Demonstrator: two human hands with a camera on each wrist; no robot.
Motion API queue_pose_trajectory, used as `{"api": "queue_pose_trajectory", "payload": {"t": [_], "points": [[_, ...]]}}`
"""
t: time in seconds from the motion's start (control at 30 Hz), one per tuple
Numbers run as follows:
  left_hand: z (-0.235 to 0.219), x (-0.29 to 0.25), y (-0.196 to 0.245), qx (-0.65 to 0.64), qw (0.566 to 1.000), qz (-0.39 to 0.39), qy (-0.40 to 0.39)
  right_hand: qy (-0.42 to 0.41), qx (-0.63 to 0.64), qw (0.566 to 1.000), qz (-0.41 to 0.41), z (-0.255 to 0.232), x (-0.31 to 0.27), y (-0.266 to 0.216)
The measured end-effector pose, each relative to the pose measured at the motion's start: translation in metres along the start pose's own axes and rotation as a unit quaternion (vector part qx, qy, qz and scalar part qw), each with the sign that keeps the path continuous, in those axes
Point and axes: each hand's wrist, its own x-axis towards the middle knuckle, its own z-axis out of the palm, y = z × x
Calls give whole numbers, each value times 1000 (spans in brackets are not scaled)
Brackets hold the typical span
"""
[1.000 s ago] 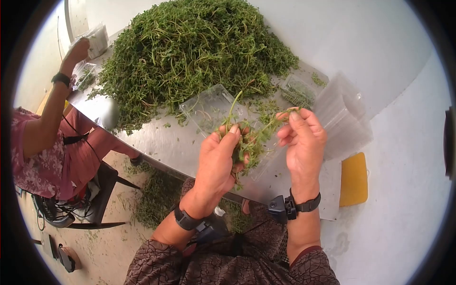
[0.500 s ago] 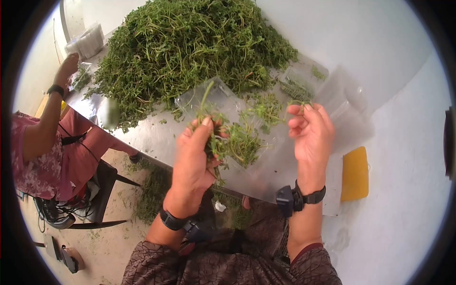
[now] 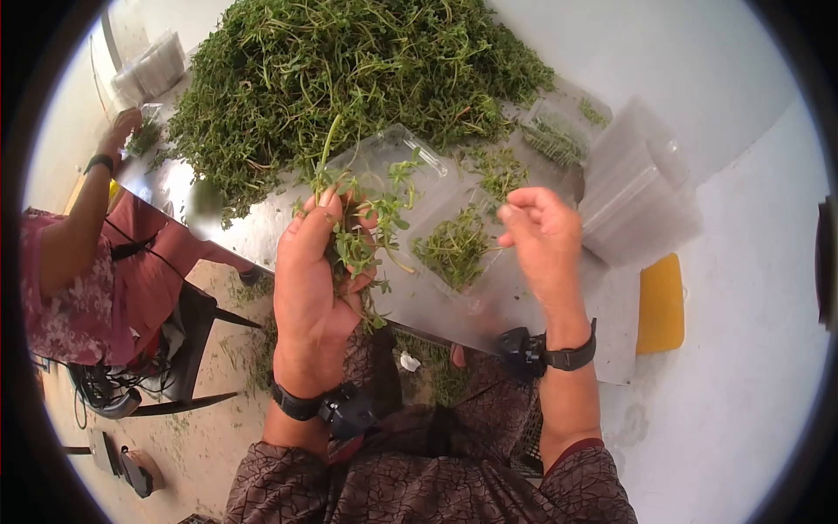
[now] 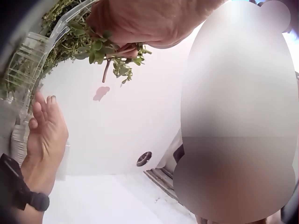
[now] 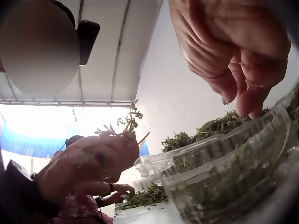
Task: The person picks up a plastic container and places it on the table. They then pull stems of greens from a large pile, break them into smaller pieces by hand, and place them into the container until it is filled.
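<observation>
My left hand [image 3: 305,262] grips a bunch of leafy green sprigs [image 3: 367,231], one long pale stem standing up past the thumb. Right of it lies an open clear plastic clamshell box [image 3: 428,179] with a small clump of greens [image 3: 454,249] inside. Over the right side of that box is my right hand [image 3: 550,236], its fingertips close to a stem end of the clump. In the right wrist view the fingers [image 5: 247,100] point down above the box rim, and no sprig shows between them. The left wrist view shows those fingers fairly straight.
A large heap of greens [image 3: 349,79] covers the back of the metal table. At right stand a greens-filled box [image 3: 554,135], a stack of clear boxes [image 3: 637,188] and a yellow board [image 3: 661,304]. Another person [image 3: 70,244] works at left by more boxes [image 3: 148,70].
My left hand has moved left with its bunch, away from the right hand. My right hand has lowered toward the box; the sprig at its fingertips earlier no longer shows there.
</observation>
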Motion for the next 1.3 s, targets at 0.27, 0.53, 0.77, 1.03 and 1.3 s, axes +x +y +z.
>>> {"api": "queue_pose_trajectory", "payload": {"t": [0.27,0.53,0.77,1.03,1.3], "points": [[-1,-2,2,-14,1000,-2,-4,-30,-150,976,-156,-9,-12,-6],[6,-5,-8,4,1000,1,-3,-228,-233,905,-274,9,-15,3],[16,-14,-16,29,999,-28,-25,-160,-170,943,-238,-13,-13,-22],[27,-19,-17,97,987,-81,-95,-71,-84,963,-246,-25,3,-62],[33,-22,-15,157,969,-109,-155,-189,-272,833,-443,-13,13,-76]]}}
